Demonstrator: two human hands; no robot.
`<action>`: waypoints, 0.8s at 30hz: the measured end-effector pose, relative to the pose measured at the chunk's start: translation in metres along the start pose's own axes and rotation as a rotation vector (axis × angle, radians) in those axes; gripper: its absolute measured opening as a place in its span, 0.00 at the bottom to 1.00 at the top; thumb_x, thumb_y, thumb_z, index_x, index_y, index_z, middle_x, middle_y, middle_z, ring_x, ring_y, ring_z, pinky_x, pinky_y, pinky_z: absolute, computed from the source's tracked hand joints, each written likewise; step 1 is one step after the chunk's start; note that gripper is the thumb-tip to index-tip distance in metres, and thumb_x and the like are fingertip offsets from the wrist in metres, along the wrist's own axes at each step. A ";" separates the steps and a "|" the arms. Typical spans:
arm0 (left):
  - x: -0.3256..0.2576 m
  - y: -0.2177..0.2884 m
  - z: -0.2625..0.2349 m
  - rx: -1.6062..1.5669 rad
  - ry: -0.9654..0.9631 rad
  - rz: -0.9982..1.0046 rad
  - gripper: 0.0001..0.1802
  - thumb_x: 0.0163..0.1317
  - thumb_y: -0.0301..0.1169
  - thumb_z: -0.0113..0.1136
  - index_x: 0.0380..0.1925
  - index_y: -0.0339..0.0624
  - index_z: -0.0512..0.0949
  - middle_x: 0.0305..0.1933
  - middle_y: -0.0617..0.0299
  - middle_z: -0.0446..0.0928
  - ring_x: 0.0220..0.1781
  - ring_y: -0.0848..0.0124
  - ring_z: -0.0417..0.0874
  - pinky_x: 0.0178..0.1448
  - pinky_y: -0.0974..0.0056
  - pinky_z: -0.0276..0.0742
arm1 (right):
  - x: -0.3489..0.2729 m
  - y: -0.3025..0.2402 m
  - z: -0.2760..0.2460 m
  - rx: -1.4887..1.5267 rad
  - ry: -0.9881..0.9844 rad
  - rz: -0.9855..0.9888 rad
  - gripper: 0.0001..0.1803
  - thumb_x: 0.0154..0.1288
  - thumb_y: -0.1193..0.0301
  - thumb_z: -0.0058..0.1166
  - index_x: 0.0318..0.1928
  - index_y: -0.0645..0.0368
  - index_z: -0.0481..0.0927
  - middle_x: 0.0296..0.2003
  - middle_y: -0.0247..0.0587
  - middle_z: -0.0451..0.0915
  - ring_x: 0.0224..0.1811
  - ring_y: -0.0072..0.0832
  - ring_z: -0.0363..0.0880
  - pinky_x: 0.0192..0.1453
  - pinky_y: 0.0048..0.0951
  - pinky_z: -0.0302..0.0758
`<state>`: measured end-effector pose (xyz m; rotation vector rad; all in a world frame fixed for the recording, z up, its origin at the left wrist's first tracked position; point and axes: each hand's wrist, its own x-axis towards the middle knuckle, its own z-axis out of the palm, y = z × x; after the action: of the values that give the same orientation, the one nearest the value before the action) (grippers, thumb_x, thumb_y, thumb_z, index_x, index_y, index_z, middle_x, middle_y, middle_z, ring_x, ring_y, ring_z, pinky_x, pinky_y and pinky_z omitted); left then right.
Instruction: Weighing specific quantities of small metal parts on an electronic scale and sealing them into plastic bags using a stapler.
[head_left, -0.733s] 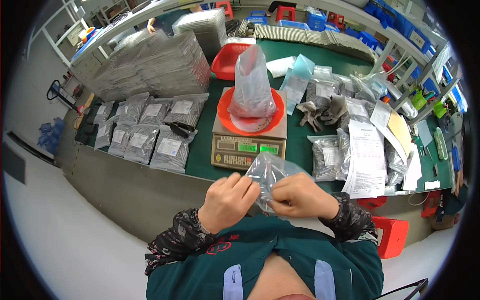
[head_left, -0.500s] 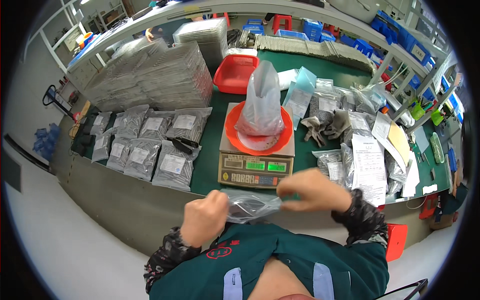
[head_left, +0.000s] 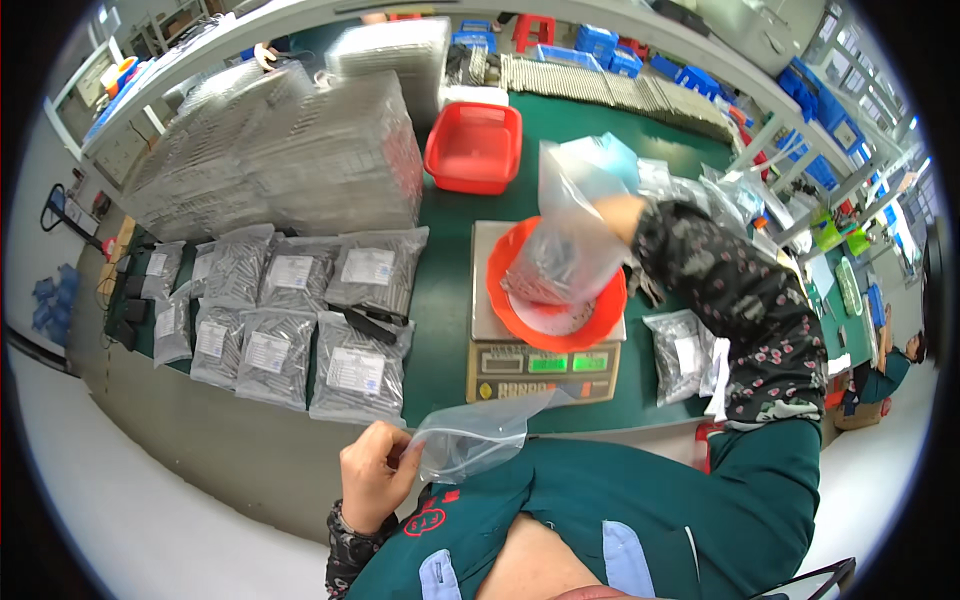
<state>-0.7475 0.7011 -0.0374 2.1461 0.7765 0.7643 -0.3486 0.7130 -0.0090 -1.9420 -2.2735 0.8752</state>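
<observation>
My left hand (head_left: 378, 475) pinches the edge of a clear zip-lock bag (head_left: 472, 445), which hangs in front of my chest and reaches toward the scale's front edge. Across the table my right hand (head_left: 620, 220) is at the upper right side of a translucent plastic bag (head_left: 575, 245); its fingers are hidden by the film. That bag holds small grey pieces and leans in an orange-red dish (head_left: 500, 290). Beneath the dish stands a digital scale (head_left: 540, 385) with lit green displays.
Filled, labelled bags (head_left: 360, 370) lie in rows at the left, a black object on one. Behind them rise stacks of clear trays (head_left: 330, 150). A red basket (head_left: 473, 145) sits beyond the scale. Another filled bag (head_left: 680, 355) lies by my right sleeve, and a shelf (head_left: 700, 60) crosses above.
My right hand has left the zip-lock bag and reached forward to the bag in the dish, which now leans with its top pulled rightward. My left hand keeps the zip-lock bag, slightly lower and leftward.
</observation>
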 end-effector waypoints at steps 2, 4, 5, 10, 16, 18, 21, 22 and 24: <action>0.004 -0.013 0.000 -0.020 -0.010 -0.031 0.08 0.46 0.23 0.60 0.18 0.37 0.69 0.16 0.60 0.68 0.14 0.71 0.71 0.18 0.71 0.65 | -0.006 -0.014 0.005 0.072 -0.011 -0.108 0.21 0.42 0.64 0.59 0.38 0.62 0.75 0.30 0.44 0.77 0.31 0.33 0.75 0.38 0.28 0.71; 0.006 -0.021 -0.001 -0.044 -0.014 -0.050 0.08 0.46 0.24 0.60 0.18 0.37 0.69 0.15 0.60 0.68 0.13 0.73 0.71 0.18 0.72 0.66 | -0.009 -0.028 0.012 -0.101 0.039 0.012 0.32 0.38 0.61 0.61 0.45 0.63 0.68 0.39 0.49 0.72 0.41 0.39 0.69 0.46 0.31 0.67; 0.008 -0.022 -0.002 -0.062 -0.022 -0.050 0.08 0.46 0.24 0.60 0.18 0.37 0.69 0.15 0.60 0.68 0.13 0.73 0.71 0.18 0.72 0.66 | -0.013 -0.034 0.016 -0.182 0.066 0.078 0.38 0.35 0.59 0.62 0.48 0.63 0.65 0.43 0.51 0.69 0.46 0.42 0.67 0.50 0.33 0.66; 0.012 -0.030 -0.003 -0.102 -0.010 -0.070 0.08 0.44 0.24 0.61 0.17 0.37 0.70 0.14 0.62 0.67 0.14 0.75 0.66 0.18 0.72 0.61 | -0.016 -0.055 0.018 -0.370 0.118 0.180 0.47 0.34 0.59 0.62 0.56 0.63 0.54 0.52 0.57 0.58 0.56 0.50 0.56 0.57 0.38 0.60; 0.019 -0.037 -0.004 -0.085 -0.037 -0.057 0.09 0.45 0.25 0.61 0.17 0.37 0.70 0.15 0.62 0.68 0.13 0.75 0.69 0.18 0.73 0.63 | 0.000 -0.054 0.006 -0.201 -0.124 0.226 0.40 0.32 0.59 0.61 0.48 0.66 0.63 0.46 0.57 0.65 0.50 0.48 0.65 0.52 0.38 0.65; 0.021 -0.036 -0.004 -0.093 -0.047 -0.059 0.09 0.47 0.26 0.61 0.17 0.37 0.69 0.16 0.61 0.68 0.13 0.74 0.71 0.18 0.72 0.66 | -0.005 -0.049 0.010 -0.267 -0.006 0.189 0.39 0.31 0.59 0.61 0.47 0.67 0.64 0.45 0.57 0.66 0.50 0.48 0.65 0.52 0.38 0.65; 0.021 -0.038 -0.003 -0.102 -0.054 -0.069 0.09 0.47 0.26 0.61 0.17 0.37 0.69 0.16 0.61 0.68 0.13 0.74 0.71 0.18 0.72 0.66 | -0.004 -0.044 0.022 -0.460 0.101 0.012 0.39 0.29 0.61 0.61 0.46 0.67 0.64 0.42 0.55 0.66 0.47 0.47 0.66 0.51 0.38 0.66; 0.021 -0.039 -0.002 -0.098 -0.048 -0.077 0.09 0.47 0.26 0.61 0.17 0.37 0.69 0.16 0.61 0.68 0.13 0.74 0.71 0.18 0.72 0.66 | -0.003 -0.045 0.022 -0.493 0.099 0.048 0.38 0.29 0.61 0.61 0.45 0.68 0.65 0.42 0.54 0.66 0.47 0.46 0.66 0.50 0.37 0.66; 0.024 -0.042 0.000 -0.090 -0.058 -0.059 0.09 0.47 0.26 0.61 0.17 0.37 0.69 0.15 0.61 0.68 0.13 0.75 0.71 0.18 0.72 0.66 | -0.002 -0.045 0.025 -0.528 0.100 0.093 0.37 0.29 0.62 0.61 0.44 0.68 0.65 0.41 0.53 0.66 0.46 0.45 0.66 0.50 0.37 0.66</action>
<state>-0.7444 0.7415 -0.0639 2.0473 0.7577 0.6904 -0.3980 0.6988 -0.0105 -2.2284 -2.5565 0.1712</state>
